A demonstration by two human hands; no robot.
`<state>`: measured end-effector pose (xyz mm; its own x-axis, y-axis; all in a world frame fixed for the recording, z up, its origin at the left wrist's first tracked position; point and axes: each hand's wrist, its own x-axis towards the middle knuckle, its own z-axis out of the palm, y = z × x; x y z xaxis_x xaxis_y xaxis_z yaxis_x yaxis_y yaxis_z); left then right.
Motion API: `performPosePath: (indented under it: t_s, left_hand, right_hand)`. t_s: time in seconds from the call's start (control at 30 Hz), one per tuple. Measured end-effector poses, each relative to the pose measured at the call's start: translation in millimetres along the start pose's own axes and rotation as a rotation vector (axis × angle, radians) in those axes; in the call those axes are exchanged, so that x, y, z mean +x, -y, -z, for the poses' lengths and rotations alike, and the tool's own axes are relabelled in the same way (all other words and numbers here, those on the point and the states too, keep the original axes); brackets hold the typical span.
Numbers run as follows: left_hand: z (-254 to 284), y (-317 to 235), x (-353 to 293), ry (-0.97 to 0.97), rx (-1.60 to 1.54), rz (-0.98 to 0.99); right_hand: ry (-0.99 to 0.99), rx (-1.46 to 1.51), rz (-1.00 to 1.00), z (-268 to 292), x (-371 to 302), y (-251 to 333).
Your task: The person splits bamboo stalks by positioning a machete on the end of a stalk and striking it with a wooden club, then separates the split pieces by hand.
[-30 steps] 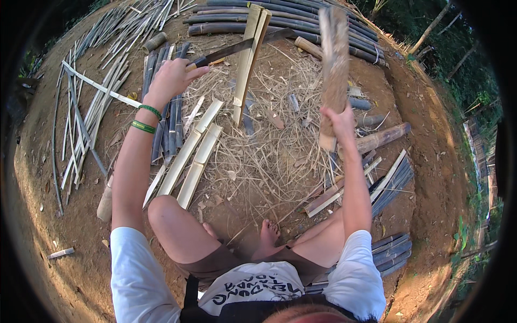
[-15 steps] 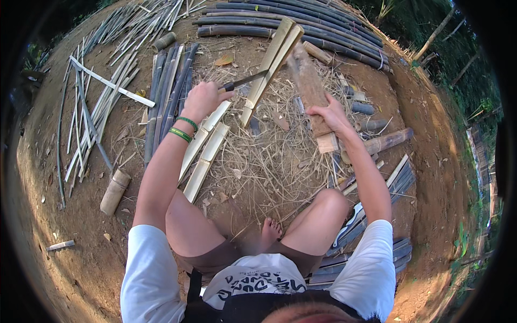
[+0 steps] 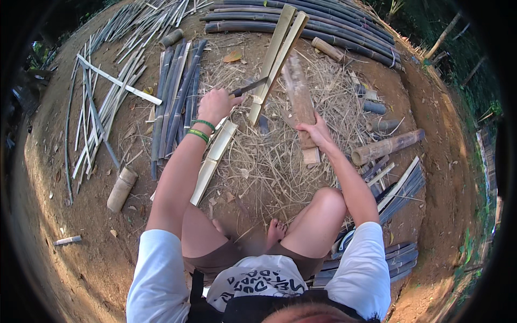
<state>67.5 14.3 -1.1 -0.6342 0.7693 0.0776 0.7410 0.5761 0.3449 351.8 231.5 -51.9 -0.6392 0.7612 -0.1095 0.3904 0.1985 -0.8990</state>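
Note:
My left hand (image 3: 216, 106), wearing green wristbands, is closed around the handle of a knife (image 3: 253, 86). Its dark blade sits in the split of a bamboo piece (image 3: 272, 48), which leans upright in front of me, its two halves parted above the blade. To the right, my right hand (image 3: 319, 133) grips the lower part of a thick wooden mallet-like block (image 3: 301, 99); the upper end is blurred by motion, close beside the bamboo. Pale split bamboo lengths (image 3: 211, 161) lie under my left forearm.
Shavings (image 3: 258, 167) cover the ground between my knees and the bamboo. Long dark poles (image 3: 242, 26) lie across the far side. Split strips (image 3: 116, 97) and dark bamboo lengths (image 3: 175, 102) are at left; short bamboo sections (image 3: 388, 146) and bundled strips (image 3: 404, 188) at right.
The wooden block in my right hand has swung left, nearer the bamboo. My left hand still holds the knife in the split. The whole view has shifted slightly.

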Motion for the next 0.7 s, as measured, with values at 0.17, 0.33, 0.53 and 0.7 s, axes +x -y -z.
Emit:
performPosePath:
  t_s: [0.17, 0.33, 0.53, 0.7]
  left_hand:
    - [-8, -13, -12, 0.02, -0.128, 0.132]
    - [-46, -24, -20, 0.004, -0.469, 0.18]
    - [-95, -52, -39, -0.117, -0.959, 0.147]
    - [-2, -56, -58, -0.135, -0.829, -0.07]
  right_hand:
    - [-0.117, -0.124, -0.035, 19, -20, -62]
    - [0.079, -0.714, -0.108, 35, -13, -60]
    - [0.353, 0.283, -0.178, -107, -14, 82]
    - [0.125, 0.169, -0.146, -114, -19, 58]
